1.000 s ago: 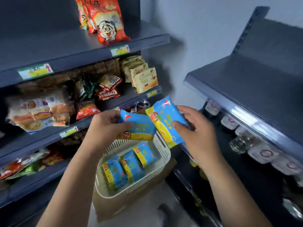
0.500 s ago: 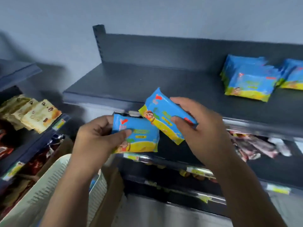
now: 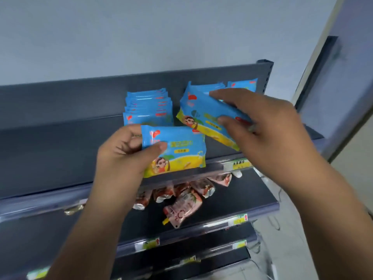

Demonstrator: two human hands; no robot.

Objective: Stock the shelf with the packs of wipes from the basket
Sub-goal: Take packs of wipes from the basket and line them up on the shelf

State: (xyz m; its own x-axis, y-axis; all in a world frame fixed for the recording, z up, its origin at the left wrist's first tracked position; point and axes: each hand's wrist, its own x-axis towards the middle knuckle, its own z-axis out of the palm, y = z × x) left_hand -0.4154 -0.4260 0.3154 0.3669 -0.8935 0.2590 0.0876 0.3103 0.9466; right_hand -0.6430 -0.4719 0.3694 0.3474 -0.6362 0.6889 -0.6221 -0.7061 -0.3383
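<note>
Over dark top shelf point(image 3: 60, 150): left hand point(image 3: 125, 158) grips one wipes pack point(image 3: 177, 150) above front edge; right hand point(image 3: 268, 126) pinches second pack point(image 3: 203, 114), tilted, before stacked packs point(image 3: 149, 108).

Blue-yellow wipe packs point(image 3: 181, 152) above dark shelf point(image 3: 60, 158)

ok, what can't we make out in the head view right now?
Basket: outside the head view; packs left in it unknown.
Rear stack: head view, mostly hidden by the right hand and right pack; count unclear.
Left stack: head view, base covered by the left pack in the left hand.
Price label: head view, print too small and blurred.
</note>
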